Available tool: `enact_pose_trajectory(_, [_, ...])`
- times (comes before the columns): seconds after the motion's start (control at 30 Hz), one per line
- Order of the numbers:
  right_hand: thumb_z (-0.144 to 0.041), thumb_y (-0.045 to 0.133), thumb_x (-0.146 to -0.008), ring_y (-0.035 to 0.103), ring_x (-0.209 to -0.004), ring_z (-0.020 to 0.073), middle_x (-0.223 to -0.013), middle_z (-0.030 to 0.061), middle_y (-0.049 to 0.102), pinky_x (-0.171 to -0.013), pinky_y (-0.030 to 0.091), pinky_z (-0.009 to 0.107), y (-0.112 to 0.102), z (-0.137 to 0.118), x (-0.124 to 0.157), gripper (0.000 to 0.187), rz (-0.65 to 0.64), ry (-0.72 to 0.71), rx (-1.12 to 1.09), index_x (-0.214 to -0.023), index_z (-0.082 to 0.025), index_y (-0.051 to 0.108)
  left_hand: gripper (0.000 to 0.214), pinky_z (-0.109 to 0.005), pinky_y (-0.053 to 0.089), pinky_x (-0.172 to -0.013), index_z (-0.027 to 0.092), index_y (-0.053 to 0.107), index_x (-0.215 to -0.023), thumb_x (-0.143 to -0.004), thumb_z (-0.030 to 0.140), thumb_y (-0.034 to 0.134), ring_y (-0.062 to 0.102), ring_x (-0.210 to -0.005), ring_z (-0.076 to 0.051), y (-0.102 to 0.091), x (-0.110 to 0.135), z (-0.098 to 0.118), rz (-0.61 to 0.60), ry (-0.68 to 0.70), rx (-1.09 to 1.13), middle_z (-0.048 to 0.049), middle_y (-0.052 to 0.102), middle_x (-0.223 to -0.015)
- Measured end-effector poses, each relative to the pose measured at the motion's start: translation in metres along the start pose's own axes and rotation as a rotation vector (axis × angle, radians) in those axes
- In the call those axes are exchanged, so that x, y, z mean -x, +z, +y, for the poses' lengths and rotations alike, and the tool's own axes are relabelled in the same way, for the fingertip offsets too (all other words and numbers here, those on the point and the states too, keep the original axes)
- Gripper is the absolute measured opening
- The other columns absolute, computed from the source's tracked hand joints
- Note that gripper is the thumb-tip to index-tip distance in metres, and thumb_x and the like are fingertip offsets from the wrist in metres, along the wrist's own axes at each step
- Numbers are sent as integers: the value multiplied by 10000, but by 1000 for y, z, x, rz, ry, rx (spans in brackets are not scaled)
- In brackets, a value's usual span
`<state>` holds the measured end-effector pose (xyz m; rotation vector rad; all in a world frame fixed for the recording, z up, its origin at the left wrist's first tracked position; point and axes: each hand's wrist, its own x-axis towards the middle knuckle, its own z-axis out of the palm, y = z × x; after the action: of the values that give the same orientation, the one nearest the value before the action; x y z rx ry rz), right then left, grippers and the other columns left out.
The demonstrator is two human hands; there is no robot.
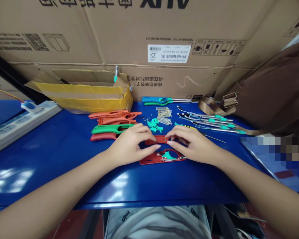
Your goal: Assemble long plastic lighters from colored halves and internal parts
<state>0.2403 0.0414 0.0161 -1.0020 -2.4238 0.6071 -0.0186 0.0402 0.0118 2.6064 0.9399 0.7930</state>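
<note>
My left hand (132, 142) and my right hand (189, 142) meet over a red plastic shell half (158, 139) on the blue table (64, 149); both pinch its ends with curled fingers. Just in front lies a second red shell half (153, 159) with a teal trigger piece (168, 155) and thin wires seated in it. A heap of small teal triggers (154, 124) lies just beyond my fingers.
Orange, green and red shells (112, 124) are stacked at left. Metal rods with teal collars (211, 123) lie at right, a finished blue-teal tool (161, 100) and metal springs (163, 114) behind. A yellow-taped carton (84, 94), a power strip (20, 121), a brown bag (269, 96) and big cardboard boxes surround the table.
</note>
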Motion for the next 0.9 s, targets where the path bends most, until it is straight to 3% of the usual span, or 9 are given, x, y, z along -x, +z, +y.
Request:
enact_pose_trajectory(0.07, [-355,540,-1016,612,-1162,262,-1238,123,690,-1008,468,440,0,5,-2,291,62,-38,181,-1242,-210,652,208,-329,479,-780,183,747,-953,-947,378,673,623,-827,-188,-1,1,6,-67,56,4,-46,727,-897])
enact_pose_trajectory(0.13, [-377,516,-1027,505,-1353,321,-1422,141,618,-1134,345,569,0,11,-3,413,51,-41,344,-1401,-207,563,226,-333,469,-768,186,748,-960,-940,398,674,613,-816,-191,-1,2,11,-112,92,-17,-44,732,-892])
enact_pose_trajectory(0.23, [-429,450,-1051,390,-1471,345,-1553,128,511,-1201,176,671,1,19,-4,533,-2,9,452,-1533,-203,427,207,-330,455,-748,197,753,-956,-945,379,656,600,-793,-186,-2,3,15,-155,116,-67,-33,723,-864])
enact_pose_trajectory(0.3, [-451,407,-1061,387,-1480,343,-1559,115,505,-1205,134,700,2,23,-5,544,-42,30,455,-1556,-224,400,185,-324,451,-736,202,753,-948,-947,353,647,599,-781,-178,-1,4,16,-166,122,-88,-26,715,-856])
enact_pose_trajectory(0.4, [-447,406,-1059,470,-1425,330,-1484,118,588,-1199,164,691,1,25,-6,506,-24,41,439,-1517,-240,466,184,-322,451,-724,205,750,-942,-934,362,655,600,-766,-173,-1,4,16,-171,136,-105,-20,712,-847])
enact_pose_trajectory(0.53, [-400,538,-1010,637,-1160,286,-1187,96,745,-1163,275,583,-1,24,-7,343,154,53,450,-1278,-222,656,203,-323,462,-724,203,743,-932,-923,390,665,618,-774,-183,-1,6,18,-196,156,-120,-21,718,-833])
enact_pose_trajectory(0.73, [-350,632,-945,600,-1061,307,-1042,95,720,-995,354,515,4,30,-7,144,158,113,476,-934,-217,686,220,-329,501,-782,200,747,-1014,-940,390,664,653,-840,-198,0,8,19,-226,138,-131,-35,726,-902])
enact_pose_trajectory(0.9, [-304,614,-947,586,-1063,308,-1055,98,708,-950,373,485,7,37,-6,102,140,155,426,-915,-214,650,187,-323,509,-806,208,747,-1035,-954,349,655,665,-888,-197,2,8,18,-218,107,-104,-37,736,-943])
